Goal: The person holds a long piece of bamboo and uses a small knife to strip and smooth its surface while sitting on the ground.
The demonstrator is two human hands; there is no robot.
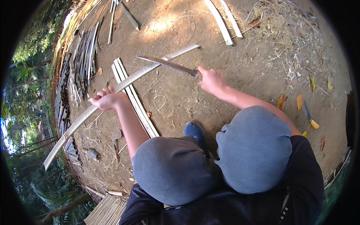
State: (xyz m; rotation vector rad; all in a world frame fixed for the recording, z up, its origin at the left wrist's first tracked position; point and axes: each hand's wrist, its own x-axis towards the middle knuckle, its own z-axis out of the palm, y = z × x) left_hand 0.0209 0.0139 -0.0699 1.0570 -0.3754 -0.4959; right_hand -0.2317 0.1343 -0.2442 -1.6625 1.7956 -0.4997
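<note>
My left hand is closed around a long, pale split bamboo strip, which slants from the lower left up to the upper middle. In my right hand is the handle of a machete, its long blade pointing left. The blade crosses over the strip beyond my left hand; whether the two touch, I cannot tell. Under my left forearm, a few more bamboo strips lie side by side on the ground. My bent knees in grey-blue trousers are below both hands.
Two bamboo strips lie far ahead on the dirt. Dark poles are piled at the left. A small yellow-handled knife lies at the right. Near my left side are a flat-headed tool and a short cylinder.
</note>
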